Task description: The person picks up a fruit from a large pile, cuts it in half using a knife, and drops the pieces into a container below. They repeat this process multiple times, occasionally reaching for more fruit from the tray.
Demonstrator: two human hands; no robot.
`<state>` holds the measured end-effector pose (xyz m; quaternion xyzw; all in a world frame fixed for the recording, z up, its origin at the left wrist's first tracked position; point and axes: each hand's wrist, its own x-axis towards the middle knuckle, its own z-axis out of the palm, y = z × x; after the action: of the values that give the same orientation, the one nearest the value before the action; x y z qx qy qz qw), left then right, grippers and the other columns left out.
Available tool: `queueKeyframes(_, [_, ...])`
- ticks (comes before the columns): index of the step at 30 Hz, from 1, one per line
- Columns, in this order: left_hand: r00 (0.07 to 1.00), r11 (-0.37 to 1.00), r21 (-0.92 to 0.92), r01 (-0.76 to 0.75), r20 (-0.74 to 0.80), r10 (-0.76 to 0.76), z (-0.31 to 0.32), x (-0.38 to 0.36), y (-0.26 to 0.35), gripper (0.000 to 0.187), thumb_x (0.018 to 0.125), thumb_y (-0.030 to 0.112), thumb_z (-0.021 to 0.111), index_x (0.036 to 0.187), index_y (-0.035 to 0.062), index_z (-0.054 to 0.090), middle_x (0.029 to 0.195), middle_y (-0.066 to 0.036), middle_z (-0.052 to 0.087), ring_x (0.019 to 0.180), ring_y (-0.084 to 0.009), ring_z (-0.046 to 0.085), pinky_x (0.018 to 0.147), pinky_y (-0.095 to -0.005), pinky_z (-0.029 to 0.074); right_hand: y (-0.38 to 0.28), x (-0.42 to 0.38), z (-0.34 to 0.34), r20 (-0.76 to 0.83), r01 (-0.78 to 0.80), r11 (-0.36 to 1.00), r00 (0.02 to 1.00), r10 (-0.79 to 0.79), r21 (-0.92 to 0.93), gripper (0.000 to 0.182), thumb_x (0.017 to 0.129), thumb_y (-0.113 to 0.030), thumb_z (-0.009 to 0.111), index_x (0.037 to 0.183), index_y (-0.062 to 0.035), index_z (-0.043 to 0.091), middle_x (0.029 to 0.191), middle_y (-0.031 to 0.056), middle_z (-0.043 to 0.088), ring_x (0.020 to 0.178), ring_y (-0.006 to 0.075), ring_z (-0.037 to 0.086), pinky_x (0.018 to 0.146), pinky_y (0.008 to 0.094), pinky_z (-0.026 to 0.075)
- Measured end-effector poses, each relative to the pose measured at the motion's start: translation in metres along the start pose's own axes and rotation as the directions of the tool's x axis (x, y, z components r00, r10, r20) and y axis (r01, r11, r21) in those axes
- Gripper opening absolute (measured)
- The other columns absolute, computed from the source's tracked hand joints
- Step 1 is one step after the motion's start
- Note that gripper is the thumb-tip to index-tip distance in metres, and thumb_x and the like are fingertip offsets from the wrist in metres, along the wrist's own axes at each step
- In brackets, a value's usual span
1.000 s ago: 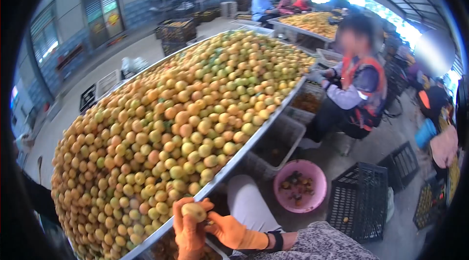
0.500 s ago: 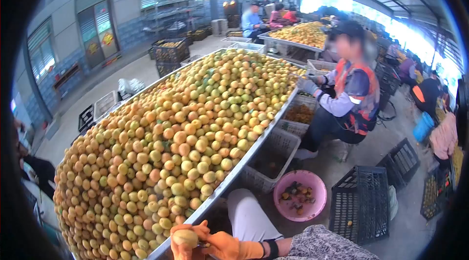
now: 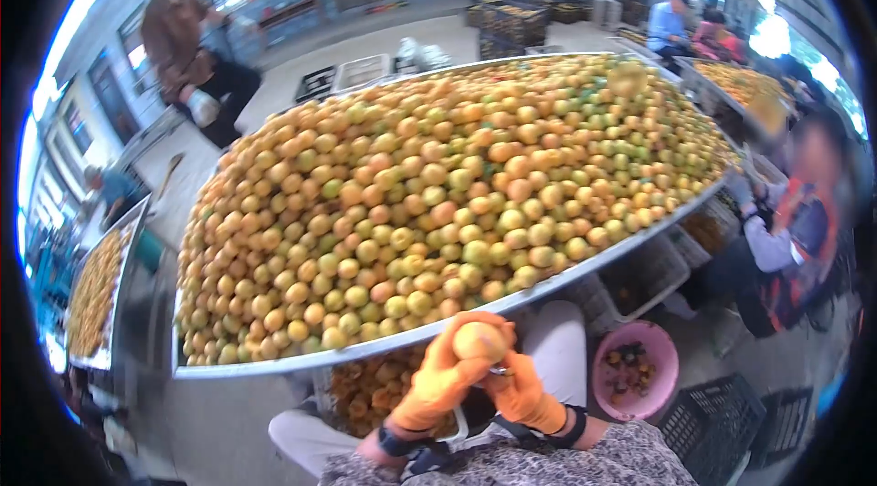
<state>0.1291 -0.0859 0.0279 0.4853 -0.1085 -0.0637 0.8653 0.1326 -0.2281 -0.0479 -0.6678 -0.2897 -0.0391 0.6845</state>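
My left hand (image 3: 431,387), in an orange glove, is closed round a yellow-orange apricot (image 3: 479,343) in front of my lap. Close against the fruit's lower right side is my right hand (image 3: 528,395), also orange-gloved, with curled fingers. A small shiny metal piece (image 3: 500,371) shows at its fingertips; the rest of it is hidden. Just beyond both hands runs the metal rim of a large table (image 3: 365,354) heaped with apricots (image 3: 402,203). Below that rim, a container holds orange fruit pieces (image 3: 373,390), partly covered by my left hand.
A pink basin (image 3: 671,375) with dark scraps stands on the floor at right, near black crates (image 3: 713,427) and a pale crate (image 3: 644,276). A seated co-worker (image 3: 795,239) is at the table's right side. Another person (image 3: 187,38) stands at far left.
My view has swung left, so the table and basin sit differently in the picture. Both gloved hands now show together at the apricot, and the fruit pieces below the rim have come into view.
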Motion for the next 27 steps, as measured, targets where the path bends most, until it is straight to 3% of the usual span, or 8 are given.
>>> queueKeyframes(6, [0.999,0.991,0.124,0.042,0.028,-0.046,-0.008,-0.009,0.025,0.062,0.079,0.031,0.08,0.125,0.002,0.05,0.114,-0.011,0.058,0.11,-0.0211,0.055,0.103,-0.0357,0.038,-0.011,0.006,-0.013,0.164,-0.133,0.985,0.98,0.113,0.112,0.043,0.096,-0.031,0.055,0.118,0.0055,0.053,0.083,0.0152,0.063,0.071,0.031,0.062,0.063,0.0338,0.047])
queueKeyframes(13, [0.935,0.409,0.847,-0.34,0.353,0.048,-0.022,0.002,0.041,0.07,0.075,0.04,0.082,0.125,0.0031,0.049,0.113,-0.011,0.059,0.11,-0.0248,0.055,0.102,-0.0402,0.039,-0.004,-0.003,-0.004,0.154,-0.117,0.992,0.982,0.11,0.043,0.04,0.097,-0.037,0.054,0.106,0.0019,0.056,0.078,0.0122,0.059,0.065,0.03,0.058,0.058,0.0343,0.044])
queueKeyframes(15, [0.996,0.999,-0.009,0.034,0.085,-0.033,-0.009,-0.011,0.015,0.072,0.074,0.038,0.083,0.125,0.0013,0.049,0.112,-0.013,0.059,0.109,-0.0233,0.055,0.101,-0.0404,0.041,-0.011,0.011,0.001,0.089,0.04,0.999,0.995,-0.043,0.028,0.038,0.097,-0.036,0.054,0.104,0.0013,0.056,0.077,0.0126,0.059,0.065,0.03,0.058,0.058,0.0346,0.044])
queueKeyframes(19, [0.997,0.992,-0.106,0.069,0.052,-0.064,-0.007,-0.017,0.012,0.07,0.074,0.033,0.084,0.125,0.0015,0.049,0.116,-0.012,0.056,0.107,-0.0192,0.055,0.096,-0.0367,0.044,-0.017,0.019,-0.013,0.169,0.092,0.996,0.982,-0.089,-0.014,0.034,0.096,-0.033,0.053,0.1,0.0005,0.056,0.071,0.0128,0.056,0.06,0.0319,0.057,0.055,0.0358,0.043])
queueKeyframes(21, [0.986,0.934,0.336,0.119,0.068,-0.15,-0.016,-0.016,0.032,0.064,0.075,0.027,0.083,0.124,0.0037,0.05,0.114,-0.009,0.054,0.105,-0.0191,0.055,0.095,-0.0363,0.044,-0.021,0.021,-0.021,0.225,0.054,0.997,0.973,-0.042,-0.046,0.035,0.096,-0.034,0.053,0.098,0.0003,0.056,0.069,0.0124,0.055,0.058,0.0326,0.056,0.053,0.0359,0.042])
queueKeyframes(22, [0.978,0.501,0.857,-0.121,0.19,-0.089,-0.018,-0.008,0.049,0.06,0.077,0.02,0.082,0.125,0.0054,0.049,0.112,-0.007,0.054,0.105,-0.0181,0.054,0.092,-0.0339,0.044,-0.013,0.019,-0.027,0.287,0.034,0.996,0.958,-0.008,-0.087,0.036,0.096,-0.035,0.053,0.098,0.0001,0.056,0.067,0.0124,0.054,0.056,0.0332,0.054,0.052,0.0362,0.041])
queueKeyframes(25, [0.953,0.294,0.915,-0.277,0.302,-0.04,-0.019,-0.002,0.041,0.062,0.077,0.018,0.081,0.127,0.0042,0.048,0.111,-0.007,0.056,0.101,-0.0175,0.055,0.086,-0.0309,0.046,-0.001,0.009,-0.022,0.254,0.047,0.995,0.967,-0.025,-0.084,0.037,0.096,-0.038,0.053,0.096,-0.0004,0.055,0.066,0.0124,0.052,0.053,0.0342,0.051,0.051,0.037,0.039])
queueKeyframes(27, [0.986,0.992,0.071,0.107,0.119,-0.115,-0.008,-0.009,0.018,0.062,0.08,0.022,0.079,0.13,0.003,0.046,0.108,-0.006,0.057,0.095,-0.0156,0.056,0.079,-0.028,0.046,0.0,0.007,-0.015,0.15,0.081,0.996,0.986,-0.074,-0.045,0.039,0.096,-0.039,0.053,0.096,-0.0006,0.054,0.065,0.0124,0.052,0.053,0.0347,0.05,0.05,0.0375,0.038])
